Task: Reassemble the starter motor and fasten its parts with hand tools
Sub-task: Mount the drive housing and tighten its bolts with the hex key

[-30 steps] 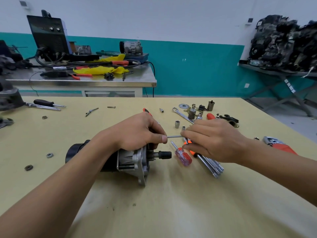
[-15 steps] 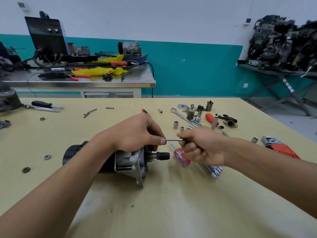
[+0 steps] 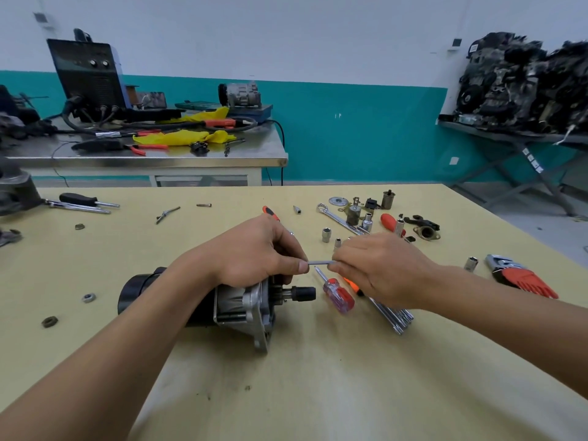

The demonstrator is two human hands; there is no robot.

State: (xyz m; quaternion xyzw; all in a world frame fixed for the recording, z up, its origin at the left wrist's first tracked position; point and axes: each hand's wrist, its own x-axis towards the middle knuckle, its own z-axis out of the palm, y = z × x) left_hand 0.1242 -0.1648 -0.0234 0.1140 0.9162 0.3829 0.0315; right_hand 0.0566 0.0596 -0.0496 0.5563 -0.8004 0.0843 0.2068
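Starter motor (image 3: 241,305): on its side on worktop (image 3: 318,393).
Left hand (image 3: 254,253): above motor, fingers pinching thin metal rod (image 3: 319,263).
Right hand (image 3: 385,270): fingers pinching rod's other end.

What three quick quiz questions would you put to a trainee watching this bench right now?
1. True or false: the starter motor lies on its side on the yellow table.
2. Pick one: what do the left hand and the right hand pinch between them? A) a thin metal rod B) a socket C) a spanner
3. Fill in: the screwdriver lying just beyond the motor's shaft end has a clear ___ handle.

Key: 1 true; 2 A; 3 red.
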